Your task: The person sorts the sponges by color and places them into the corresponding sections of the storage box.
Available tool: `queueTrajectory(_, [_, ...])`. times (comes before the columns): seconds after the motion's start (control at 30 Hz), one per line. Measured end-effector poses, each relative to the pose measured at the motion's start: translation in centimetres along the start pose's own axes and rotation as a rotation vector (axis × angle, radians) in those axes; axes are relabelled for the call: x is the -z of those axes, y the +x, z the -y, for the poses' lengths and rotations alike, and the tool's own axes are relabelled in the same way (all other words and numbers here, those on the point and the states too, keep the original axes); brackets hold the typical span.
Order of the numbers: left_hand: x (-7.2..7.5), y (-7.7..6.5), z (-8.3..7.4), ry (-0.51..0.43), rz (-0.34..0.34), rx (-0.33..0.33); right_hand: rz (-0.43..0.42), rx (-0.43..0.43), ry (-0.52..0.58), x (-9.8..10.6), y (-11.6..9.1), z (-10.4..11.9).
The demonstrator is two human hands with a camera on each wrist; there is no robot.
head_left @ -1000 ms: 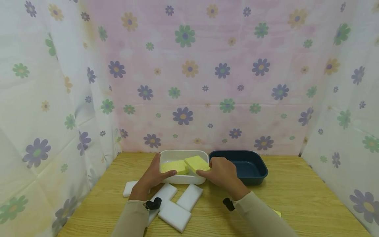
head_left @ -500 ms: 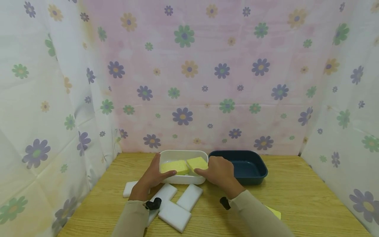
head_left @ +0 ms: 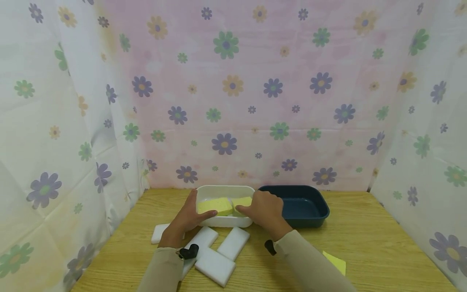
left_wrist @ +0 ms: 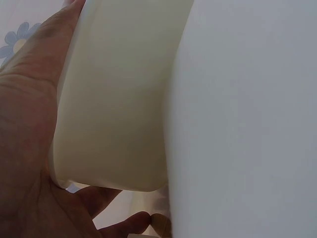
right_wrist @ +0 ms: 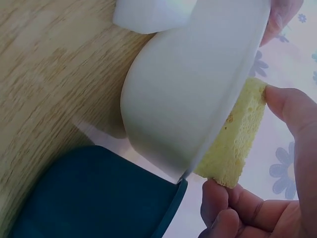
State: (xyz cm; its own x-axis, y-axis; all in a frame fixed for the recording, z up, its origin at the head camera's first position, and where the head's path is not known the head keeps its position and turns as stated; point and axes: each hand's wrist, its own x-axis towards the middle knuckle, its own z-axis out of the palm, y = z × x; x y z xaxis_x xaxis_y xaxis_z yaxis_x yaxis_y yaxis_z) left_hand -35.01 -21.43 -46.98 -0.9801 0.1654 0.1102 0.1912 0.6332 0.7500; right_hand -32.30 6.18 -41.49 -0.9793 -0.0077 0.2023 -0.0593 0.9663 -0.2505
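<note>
A white plastic bin (head_left: 226, 222) stands at the back of the table. My left hand (head_left: 185, 218) holds its left end, the thumb over the front rim. Inside lies a yellow sponge (head_left: 215, 205) near that thumb. My right hand (head_left: 268, 207) pinches a second yellow sponge (head_left: 242, 201) between thumb and fingers at the bin's right end. In the right wrist view this sponge (right_wrist: 233, 139) sticks up past the rim, partly hidden by the bin wall (right_wrist: 183, 89). The left wrist view shows the palm (left_wrist: 29, 129) against the bin's outer wall (left_wrist: 114, 99).
A dark blue bin (head_left: 308, 222) stands right beside the white one. Several white foam blocks (head_left: 215, 265) lie in front, some overlapping, below and between the forearms. Another yellow sponge (head_left: 335, 263) is on the table beside the right sleeve. Flowered curtains enclose the back and sides.
My right hand has moved left and brought the pinched sponge lower into the white bin, beside the other one. The left hand stays put. More of the table sponge by the right sleeve shows.
</note>
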Motion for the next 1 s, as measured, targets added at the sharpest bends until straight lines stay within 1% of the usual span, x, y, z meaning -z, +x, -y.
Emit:
queueTrajectory(0.2, [0.0,0.1,0.3,-0.001,-0.006,0.008,0.042,-0.009,-0.062,-0.5,0.4,0.6])
queueTrajectory(0.47, [0.0,0.0,0.2,0.017,0.014,0.031,0.047,0.013,-0.119,-1.5,0.8,0.8])
queueTrajectory(0.7, [0.0,0.0,0.3,0.037,0.028,0.055,0.048,0.042,-0.104,-1.3,0.7,0.4])
queueTrajectory(0.9, [0.1,0.0,0.5,0.049,0.028,0.052,0.096,0.073,-0.071,-0.9,0.6,0.4])
queueTrajectory(1.0, [0.1,0.0,0.5,0.047,0.032,0.051,0.102,0.084,-0.047,-0.7,0.5,0.3])
